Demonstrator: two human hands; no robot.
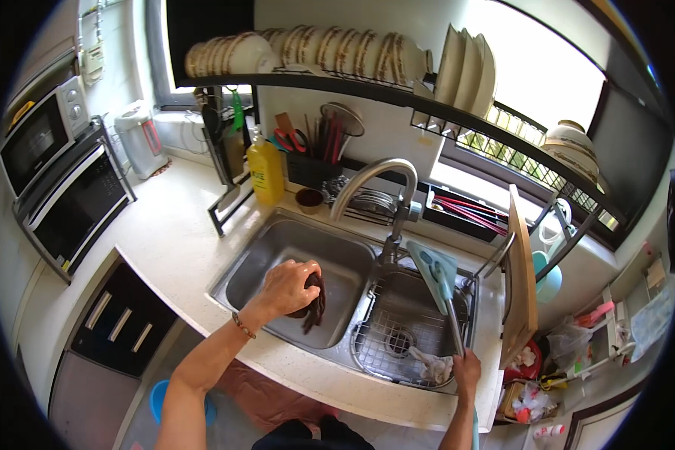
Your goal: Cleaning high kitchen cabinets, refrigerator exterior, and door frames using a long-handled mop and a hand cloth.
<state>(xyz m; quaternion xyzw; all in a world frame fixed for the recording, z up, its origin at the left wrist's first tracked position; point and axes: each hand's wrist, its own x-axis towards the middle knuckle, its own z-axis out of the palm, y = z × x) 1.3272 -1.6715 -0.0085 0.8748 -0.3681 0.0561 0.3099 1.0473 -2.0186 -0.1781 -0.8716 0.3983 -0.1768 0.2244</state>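
Over the left basin of the steel double sink (304,242), my left hand (292,287) is closed on a dark brown cloth (316,306) that hangs down from the fingers. My right hand (467,365) grips the metal handle of a mop with a light blue triangular head (433,273). The mop head stands upright behind the right basin, near the base of the curved faucet (377,169). A wire rack (379,337) lies in the right basin, with a crumpled whitish cloth (432,365) at its near edge, close to my right hand.
A dish rack (326,81) with bowls and plates spans above the sink. Behind the left basin stand a yellow soap bottle (265,174) and a small brown bowl (309,201). A wooden cutting board (520,281) stands upright at the right. A blue basin (160,396) is on the floor.
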